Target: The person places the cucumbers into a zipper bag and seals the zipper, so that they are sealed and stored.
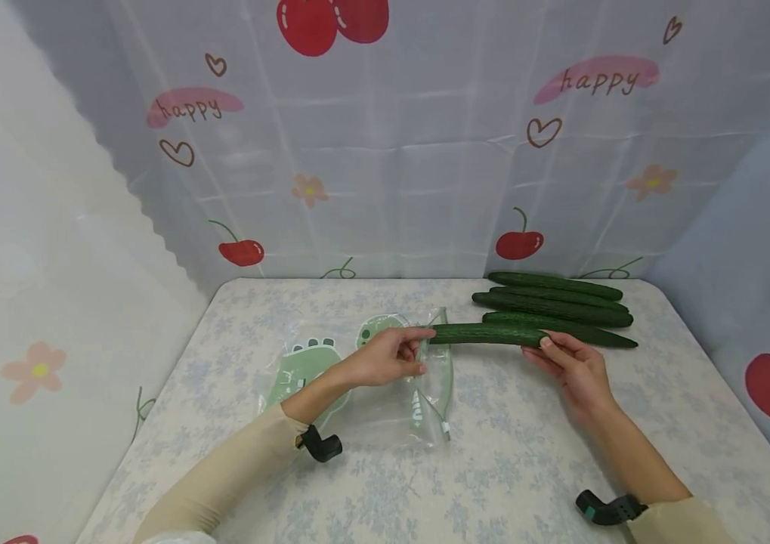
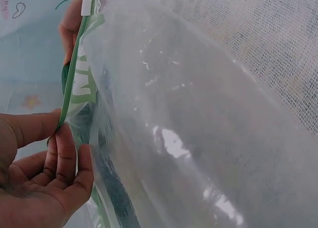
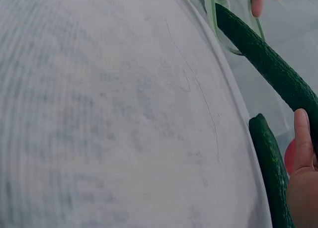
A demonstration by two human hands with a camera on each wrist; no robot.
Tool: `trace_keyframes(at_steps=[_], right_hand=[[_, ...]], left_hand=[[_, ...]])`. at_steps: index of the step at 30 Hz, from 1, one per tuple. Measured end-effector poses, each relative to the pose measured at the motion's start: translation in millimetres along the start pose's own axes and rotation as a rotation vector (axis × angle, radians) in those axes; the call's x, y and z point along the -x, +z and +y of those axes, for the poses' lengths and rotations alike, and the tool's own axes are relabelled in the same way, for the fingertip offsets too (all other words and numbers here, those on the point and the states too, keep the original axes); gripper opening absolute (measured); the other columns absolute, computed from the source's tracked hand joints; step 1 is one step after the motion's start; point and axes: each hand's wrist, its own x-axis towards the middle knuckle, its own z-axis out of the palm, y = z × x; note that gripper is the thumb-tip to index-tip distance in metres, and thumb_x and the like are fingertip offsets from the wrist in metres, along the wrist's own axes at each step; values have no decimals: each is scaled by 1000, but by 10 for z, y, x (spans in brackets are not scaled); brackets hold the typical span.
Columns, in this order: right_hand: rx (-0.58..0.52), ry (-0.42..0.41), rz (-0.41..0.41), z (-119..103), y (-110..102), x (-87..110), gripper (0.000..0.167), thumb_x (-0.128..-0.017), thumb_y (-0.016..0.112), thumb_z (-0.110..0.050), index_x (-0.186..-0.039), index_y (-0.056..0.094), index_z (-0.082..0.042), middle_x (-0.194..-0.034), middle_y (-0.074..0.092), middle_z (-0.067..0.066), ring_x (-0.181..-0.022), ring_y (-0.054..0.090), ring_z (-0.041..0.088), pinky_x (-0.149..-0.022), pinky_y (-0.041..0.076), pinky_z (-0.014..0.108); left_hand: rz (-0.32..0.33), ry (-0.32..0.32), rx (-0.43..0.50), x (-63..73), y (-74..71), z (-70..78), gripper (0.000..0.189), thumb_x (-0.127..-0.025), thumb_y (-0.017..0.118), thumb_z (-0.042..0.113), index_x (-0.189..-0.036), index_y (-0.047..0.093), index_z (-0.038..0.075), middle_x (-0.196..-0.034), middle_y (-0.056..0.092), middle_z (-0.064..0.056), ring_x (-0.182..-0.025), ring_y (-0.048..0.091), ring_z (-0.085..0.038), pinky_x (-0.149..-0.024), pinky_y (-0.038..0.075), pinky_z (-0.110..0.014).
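Observation:
A clear zip bag [image 1: 385, 412] with a green cartoon print lies on the table, its green-edged mouth facing right. At that mouth my left hand [image 1: 388, 359] pinches the bag's edge between thumb and fingers, as the left wrist view [image 2: 49, 163] shows. My right hand [image 1: 578, 370] grips the right end of a long dark green cucumber [image 1: 487, 333]. The cucumber lies level, its left end inside the bag's mouth beside my left fingers. In the right wrist view the cucumber [image 3: 273, 64] passes through the green-edged opening. A white slider [image 1: 445, 428] sits at the mouth's near end.
Several more cucumbers [image 1: 555, 306] lie in a loose pile at the table's back right, just behind the held one. A pale floral cloth covers the table [image 1: 507, 483]. Printed curtains [image 1: 412, 189] hang close behind and at both sides.

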Motion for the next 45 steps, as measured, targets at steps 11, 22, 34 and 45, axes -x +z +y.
trace_keyframes(at_steps=[11, 22, 34, 45], right_hand=[[8, 35, -5, 151, 229, -94, 15, -107, 65, -3, -111, 75, -13, -104, 77, -1, -96, 83, 15, -94, 64, 31], [40, 74, 22, 321, 479, -178, 14, -106, 67, -7, -118, 72, -13, -109, 75, -4, -96, 83, 13, -96, 64, 29], [34, 75, 16, 485, 684, -210, 19, -106, 68, -7, -124, 72, -10, -110, 76, -4, -97, 82, 13, -95, 63, 28], [61, 89, 6, 537, 772, -233, 22, -107, 66, -8, -129, 67, -8, -112, 75, -4, -98, 82, 12, -95, 64, 28]], left_hand=[[-34, 15, 23, -34, 16, 133, 64, -102, 72, 4, -160, 47, 0, -91, 51, -1, -73, 45, -9, -72, 41, -22], [-25, 18, -12, -62, 53, 214, 63, -101, 72, 5, -160, 49, 2, -92, 54, -1, -74, 46, -9, -73, 42, -22], [-33, 20, -48, -80, 56, 237, 61, -101, 73, 5, -158, 52, 4, -93, 58, -2, -74, 52, -7, -73, 47, -20], [-49, 27, -77, -166, 61, 233, 59, -102, 73, 8, -158, 53, 6, -95, 60, -2, -75, 55, -6, -75, 47, -20]])
